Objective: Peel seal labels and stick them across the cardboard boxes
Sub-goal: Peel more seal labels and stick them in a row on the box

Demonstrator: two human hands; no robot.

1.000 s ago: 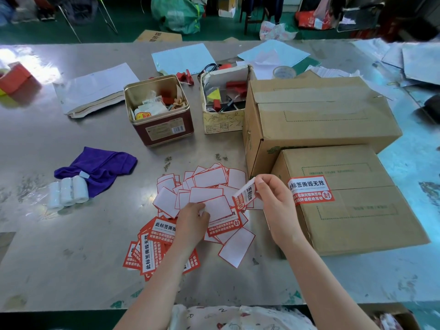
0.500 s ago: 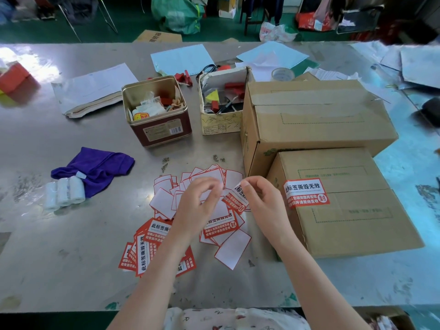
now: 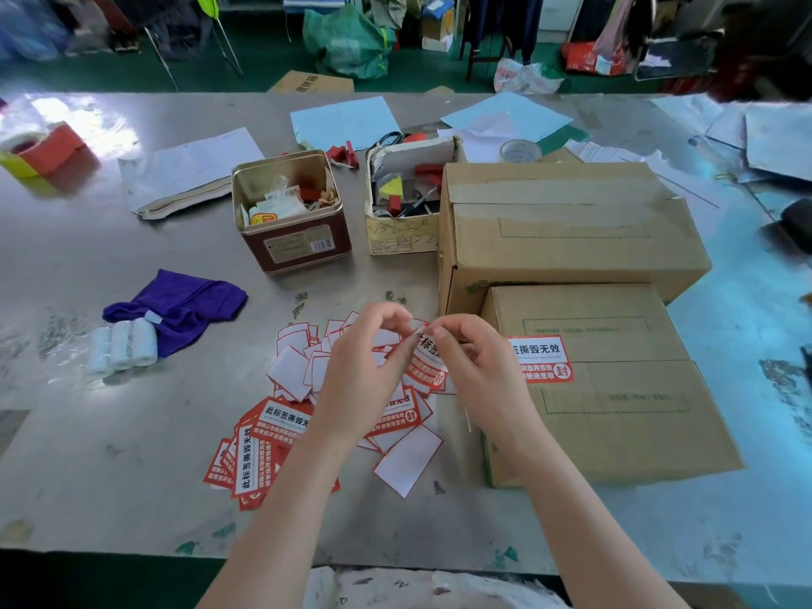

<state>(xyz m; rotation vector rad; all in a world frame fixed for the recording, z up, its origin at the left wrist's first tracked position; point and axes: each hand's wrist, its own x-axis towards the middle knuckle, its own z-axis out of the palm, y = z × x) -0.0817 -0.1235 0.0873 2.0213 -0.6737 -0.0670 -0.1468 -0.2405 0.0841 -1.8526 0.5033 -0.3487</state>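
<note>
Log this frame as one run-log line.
phase: peeling | left hand: pinches seal label | right hand: pinches same label | near box: one label stuck across seam | far box: no label visible

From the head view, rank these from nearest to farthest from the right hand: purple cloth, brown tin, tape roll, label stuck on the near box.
1. Stuck label, just right of the right hand.
2. Brown tin, back left.
3. Tape roll and purple cloth: too close to call.
</note>
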